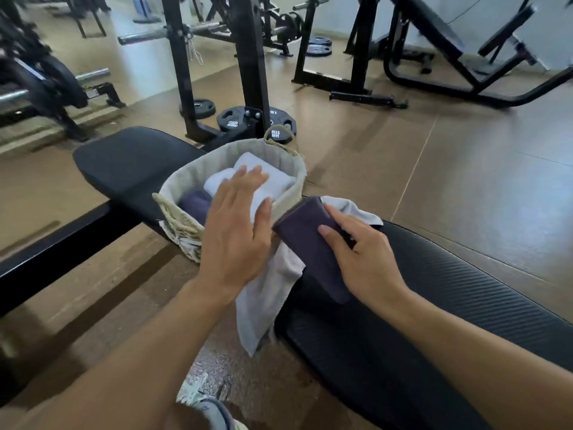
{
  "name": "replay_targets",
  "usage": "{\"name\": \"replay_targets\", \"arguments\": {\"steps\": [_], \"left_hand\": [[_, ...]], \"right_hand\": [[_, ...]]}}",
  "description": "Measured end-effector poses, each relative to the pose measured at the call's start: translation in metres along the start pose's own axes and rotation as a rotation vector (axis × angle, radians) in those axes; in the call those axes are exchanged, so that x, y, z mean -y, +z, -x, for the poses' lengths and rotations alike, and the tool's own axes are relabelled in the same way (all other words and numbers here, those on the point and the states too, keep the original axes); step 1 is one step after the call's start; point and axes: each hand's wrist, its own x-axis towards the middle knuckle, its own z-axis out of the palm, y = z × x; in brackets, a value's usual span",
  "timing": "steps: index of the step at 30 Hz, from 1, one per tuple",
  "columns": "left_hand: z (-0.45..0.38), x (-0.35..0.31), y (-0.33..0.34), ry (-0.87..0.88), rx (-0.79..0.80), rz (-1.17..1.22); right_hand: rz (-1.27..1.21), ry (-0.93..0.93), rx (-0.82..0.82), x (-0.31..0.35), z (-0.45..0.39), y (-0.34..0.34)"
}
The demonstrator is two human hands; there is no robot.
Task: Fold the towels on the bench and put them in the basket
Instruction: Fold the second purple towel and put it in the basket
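A: Bench [449,305] first, black and padded. What sits on it?

B: The lined basket [288,169], holding folded white towels [273,178] and a purple one [193,203].

A: And the hands?

B: The left hand [238,228] lies flat, fingers straight, over the basket. The right hand [359,252] grips a folded purple towel [307,237] just beside the basket, over a loose grey towel [266,299].

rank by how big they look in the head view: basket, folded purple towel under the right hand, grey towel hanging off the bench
1. basket
2. grey towel, partly hidden, so unsure against the basket
3. folded purple towel, clearly smallest
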Motion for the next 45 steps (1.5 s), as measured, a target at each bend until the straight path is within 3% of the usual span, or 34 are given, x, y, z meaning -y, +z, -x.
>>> {"name": "replay_targets", "arguments": {"steps": [4,8,11,15,23,28,32,38,45], "left_hand": [[-0.023,0.029,-0.030,-0.110,-0.102,-0.219],[-0.030,0.053,-0.038,-0.258,-0.003,-0.431],[-0.033,0.065,-0.036,-0.313,0.089,-0.506],[-0.033,0.074,-0.033,-0.282,0.075,-0.492],[-0.030,0.078,-0.035,-0.270,0.123,-0.517],[-0.030,0.077,-0.035,-0.257,0.138,-0.550],[-0.028,0.070,-0.038,-0.256,0.192,-0.628],[-0.026,0.053,-0.041,-0.246,0.296,-0.828],[-0.027,0.055,-0.041,-0.253,0.283,-0.815]], "right_hand": [[-0.070,-0.079,0.007,0.052,-0.051,0.030],[-0.007,-0.103,0.106,0.087,-0.105,0.063],[0.119,0.007,0.225,0.086,-0.137,0.099],[0.185,0.089,0.229,0.067,-0.162,0.144],[0.231,0.183,0.288,0.067,-0.153,0.171],[0.363,-0.026,0.292,0.068,-0.146,0.166],[0.430,-0.219,0.409,0.067,-0.141,0.155],[0.448,-0.209,0.565,0.063,-0.140,0.154],[0.546,-0.128,0.650,0.060,-0.144,0.163]]}}
